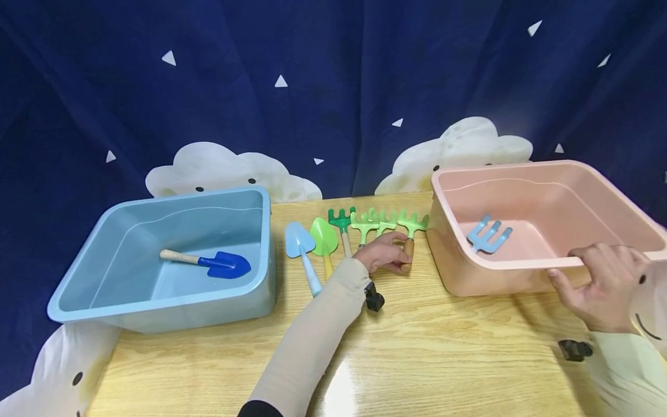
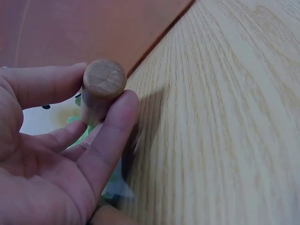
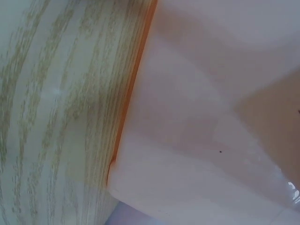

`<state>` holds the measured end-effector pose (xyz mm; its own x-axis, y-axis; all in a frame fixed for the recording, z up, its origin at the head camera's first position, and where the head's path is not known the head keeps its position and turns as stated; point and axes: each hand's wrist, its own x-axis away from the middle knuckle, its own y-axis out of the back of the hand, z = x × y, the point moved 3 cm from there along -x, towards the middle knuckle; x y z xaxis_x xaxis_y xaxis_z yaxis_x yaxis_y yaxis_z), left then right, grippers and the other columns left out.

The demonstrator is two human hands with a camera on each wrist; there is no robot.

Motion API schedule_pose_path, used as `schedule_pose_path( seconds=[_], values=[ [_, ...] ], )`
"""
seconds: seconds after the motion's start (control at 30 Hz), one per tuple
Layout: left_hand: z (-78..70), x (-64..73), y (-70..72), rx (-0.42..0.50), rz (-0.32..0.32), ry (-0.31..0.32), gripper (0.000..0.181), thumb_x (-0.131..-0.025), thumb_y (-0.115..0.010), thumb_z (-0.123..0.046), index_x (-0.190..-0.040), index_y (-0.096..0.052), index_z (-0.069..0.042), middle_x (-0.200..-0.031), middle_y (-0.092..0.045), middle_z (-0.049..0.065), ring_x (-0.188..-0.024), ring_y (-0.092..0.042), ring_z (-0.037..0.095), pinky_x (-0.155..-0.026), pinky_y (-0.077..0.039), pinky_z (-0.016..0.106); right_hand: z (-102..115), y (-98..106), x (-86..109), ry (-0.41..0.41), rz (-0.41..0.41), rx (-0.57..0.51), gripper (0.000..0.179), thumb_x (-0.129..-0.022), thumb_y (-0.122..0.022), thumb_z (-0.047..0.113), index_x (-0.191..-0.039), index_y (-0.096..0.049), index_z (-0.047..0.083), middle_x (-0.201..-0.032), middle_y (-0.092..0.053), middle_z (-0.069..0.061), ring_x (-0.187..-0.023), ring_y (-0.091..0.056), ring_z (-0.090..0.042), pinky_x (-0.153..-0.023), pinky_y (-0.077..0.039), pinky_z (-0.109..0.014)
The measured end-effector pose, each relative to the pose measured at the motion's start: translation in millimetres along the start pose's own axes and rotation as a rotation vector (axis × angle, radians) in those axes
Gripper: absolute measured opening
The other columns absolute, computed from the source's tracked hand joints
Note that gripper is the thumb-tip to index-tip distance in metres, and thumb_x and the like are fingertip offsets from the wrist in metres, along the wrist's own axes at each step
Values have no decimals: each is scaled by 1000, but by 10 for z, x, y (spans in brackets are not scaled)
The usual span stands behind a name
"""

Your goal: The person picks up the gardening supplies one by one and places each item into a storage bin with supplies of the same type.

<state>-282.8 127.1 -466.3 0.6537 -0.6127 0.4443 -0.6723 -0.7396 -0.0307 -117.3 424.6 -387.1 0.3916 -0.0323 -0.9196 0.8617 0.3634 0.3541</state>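
My left hand (image 1: 384,252) pinches the wooden handle of a light green hand rake (image 1: 411,223) beside the pink basin (image 1: 469,279). In the left wrist view the round butt of that handle (image 2: 104,79) sits between thumb and fingers, near the tabletop. At the right, my right hand (image 1: 607,284) grips the near rim of the pink basin, thumb outside and fingers over the edge. The right wrist view shows only the basin wall (image 3: 187,122) and the table. A light blue fork (image 1: 490,236) lies inside the pink basin, its handle hidden by the wall.
A blue basin (image 1: 172,308) at the left holds a blue trowel (image 1: 226,265) with a wooden handle. Between the basins lie a light blue trowel (image 1: 299,239), a lime green trowel (image 1: 324,236), a dark green rake (image 1: 341,219) and other light green rakes (image 1: 365,222). A navy curtain hangs behind.
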Motion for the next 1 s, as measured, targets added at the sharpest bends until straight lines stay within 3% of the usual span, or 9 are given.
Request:
schedule_pose_path(
  seconds=[0.17,0.37,0.47,0.6,0.73,0.87,1.0],
  values=[
    [-10,-1,2,-15,-23,7,66,-81,-62,3,-139,-34,-12,-85,-60,8,-67,-59,15,-67,-56,33,-8,-8,6,11,-29,-4,76,-70,-52,71,-69,-59,-4,-60,-49,-19,-63,-37,-42,-79,-26,-58],
    [-18,22,25,-14,-22,-9,65,-80,-63,3,-137,-36,-14,-108,-60,11,-70,-61,15,-67,-55,31,2,-3,12,6,-46,-7,77,-69,-52,73,-67,-58,-4,-59,-48,-19,-62,-37,-42,-73,-23,-60],
    [-47,69,57,-19,-11,-33,65,-81,-62,4,-137,-37,-15,-117,-58,14,-72,-60,16,-71,-55,34,39,-19,12,2,-92,-27,76,-68,-54,72,-65,-58,-4,-58,-48,-20,-61,-36,-42,-76,-24,-59],
    [-109,124,103,-47,-9,-65,65,-80,-62,4,-137,-38,-16,-116,-56,13,-73,-61,16,-76,-55,39,70,-31,-6,1,-119,-38,75,-68,-55,71,-64,-57,-4,-57,-47,-20,-61,-36,-42,-79,-26,-59],
    [-176,174,139,-66,-11,-73,65,-80,-63,4,-137,-38,-17,-115,-55,14,-88,-63,28,-82,-52,45,79,-34,-13,-2,-124,-46,76,-68,-55,72,-63,-57,-5,-56,-47,-20,-62,-36,-42,-83,-27,-56],
    [-259,229,194,-69,-9,-83,66,-81,-62,5,-138,-38,-17,-119,-53,17,-105,-58,39,-86,-49,49,94,-41,-31,-5,-144,-59,77,-67,-56,72,-63,-56,-5,-56,-46,-21,-62,-34,-42,-91,-27,-49],
    [-328,253,267,-76,-24,-76,66,-81,-61,5,-138,-38,-19,-120,-51,15,-95,-62,33,-84,-51,47,103,-44,-38,-2,-139,-60,77,-67,-56,72,-63,-55,-6,-57,-46,-21,-63,-34,-42,-92,-27,-48]
  ],
)
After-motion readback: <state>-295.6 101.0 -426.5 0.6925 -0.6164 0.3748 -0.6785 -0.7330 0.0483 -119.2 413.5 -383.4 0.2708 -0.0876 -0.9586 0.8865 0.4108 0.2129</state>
